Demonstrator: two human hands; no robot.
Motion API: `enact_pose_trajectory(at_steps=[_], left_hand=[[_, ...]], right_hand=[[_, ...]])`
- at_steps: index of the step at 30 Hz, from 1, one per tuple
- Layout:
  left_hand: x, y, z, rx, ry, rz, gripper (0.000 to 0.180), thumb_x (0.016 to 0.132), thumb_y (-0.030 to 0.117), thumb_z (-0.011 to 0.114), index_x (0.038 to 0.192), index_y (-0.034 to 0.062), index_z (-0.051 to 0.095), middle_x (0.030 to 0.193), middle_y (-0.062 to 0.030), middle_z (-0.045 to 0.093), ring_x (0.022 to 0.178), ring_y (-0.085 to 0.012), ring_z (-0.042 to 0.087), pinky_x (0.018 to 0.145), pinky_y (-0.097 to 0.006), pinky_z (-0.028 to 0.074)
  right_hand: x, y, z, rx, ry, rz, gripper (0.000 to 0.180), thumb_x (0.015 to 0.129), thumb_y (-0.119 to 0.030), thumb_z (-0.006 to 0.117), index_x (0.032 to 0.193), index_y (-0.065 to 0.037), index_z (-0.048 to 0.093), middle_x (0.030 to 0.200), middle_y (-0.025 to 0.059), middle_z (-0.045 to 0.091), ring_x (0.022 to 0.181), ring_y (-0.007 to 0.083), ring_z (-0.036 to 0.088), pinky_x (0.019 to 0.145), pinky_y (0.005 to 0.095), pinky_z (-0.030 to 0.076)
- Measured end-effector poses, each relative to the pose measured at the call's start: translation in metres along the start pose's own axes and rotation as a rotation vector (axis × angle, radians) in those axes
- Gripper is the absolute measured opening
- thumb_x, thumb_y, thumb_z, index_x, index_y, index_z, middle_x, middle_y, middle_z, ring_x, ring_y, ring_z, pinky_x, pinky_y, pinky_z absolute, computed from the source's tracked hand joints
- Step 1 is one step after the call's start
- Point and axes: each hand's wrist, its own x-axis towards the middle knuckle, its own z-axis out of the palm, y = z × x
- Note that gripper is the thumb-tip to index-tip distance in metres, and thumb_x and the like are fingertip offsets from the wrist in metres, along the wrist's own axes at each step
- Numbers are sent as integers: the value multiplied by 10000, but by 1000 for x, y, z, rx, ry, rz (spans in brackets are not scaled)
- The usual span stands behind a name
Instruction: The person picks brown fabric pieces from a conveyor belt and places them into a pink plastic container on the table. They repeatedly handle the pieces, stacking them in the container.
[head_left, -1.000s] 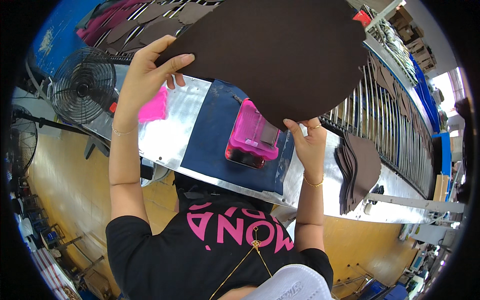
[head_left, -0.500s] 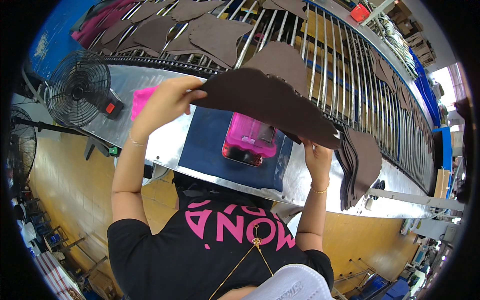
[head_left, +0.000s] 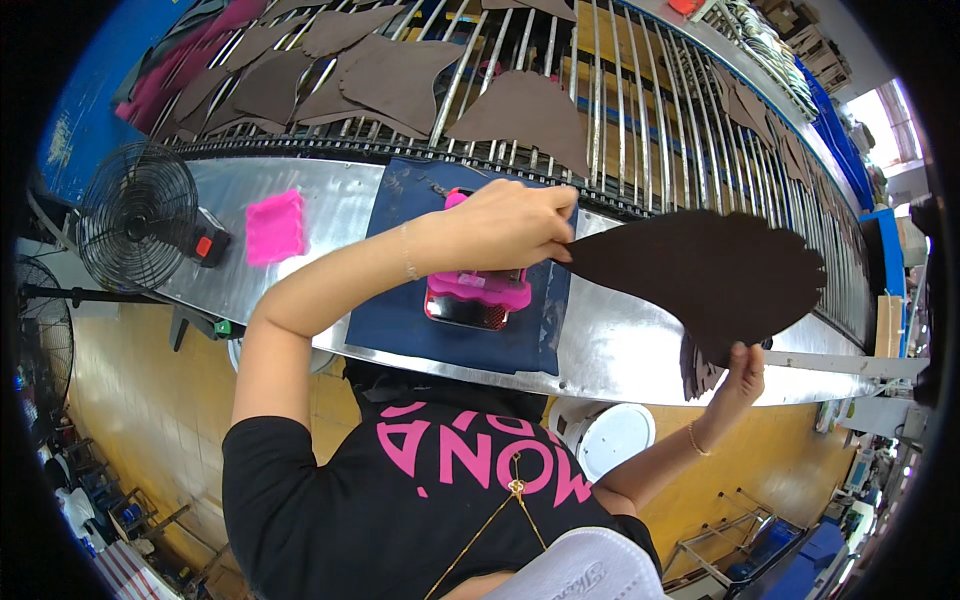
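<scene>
- The left hand (head_left: 505, 222) pinches the dark brown leather piece (head_left: 700, 275) by its left tip; the right hand (head_left: 742, 368) grips its lower edge.
- The piece hangs right of the pink-topped box (head_left: 478, 295) on the metal worktop (head_left: 620, 345).
- Keeping both grips firm should stop sagging.
- The stack under the piece is mostly hidden.

So the pink plastic box (head_left: 478, 292) sits on a dark blue mat (head_left: 405, 315) on the long metal table (head_left: 330, 215). Pink sponge pad (head_left: 274, 226) lies left of it, black fan (head_left: 140, 215) further left, wire rack (head_left: 620, 110) behind.
</scene>
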Motion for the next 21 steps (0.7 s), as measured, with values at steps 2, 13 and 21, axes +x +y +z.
enact_pose_trajectory(at_steps=[2, 13, 21], left_hand=[[23, 2, -4, -48, 85, 101, 428, 741, 276, 736, 1123, 119, 621, 939, -97, 523, 757, -270, 597, 650, -368, 484], [143, 12, -109, 46, 387, 304, 236, 773, 185, 651, 916, 0, 623, 770, -200, 608, 748, -340, 605, 692, -424, 473], [146, -95, -104, -262, 495, -172, 238, 815, 161, 633, 964, -23, 602, 776, -152, 579, 673, -262, 571, 587, -375, 448]], right_hand=[[17, -13, -8, -64, 87, -29, 224, 887, -164, 646, 973, 41, 659, 795, 16, 633, 711, 64, 501, 639, 191, 430], [94, -35, 32, -347, -144, -128, 265, 880, -159, 637, 1078, 16, 645, 936, 117, 682, 857, 149, 618, 803, 274, 467], [91, -44, 46, -255, 83, -126, 243, 890, -180, 614, 1095, -54, 650, 1046, 70, 668, 975, 162, 605, 906, 290, 428]])
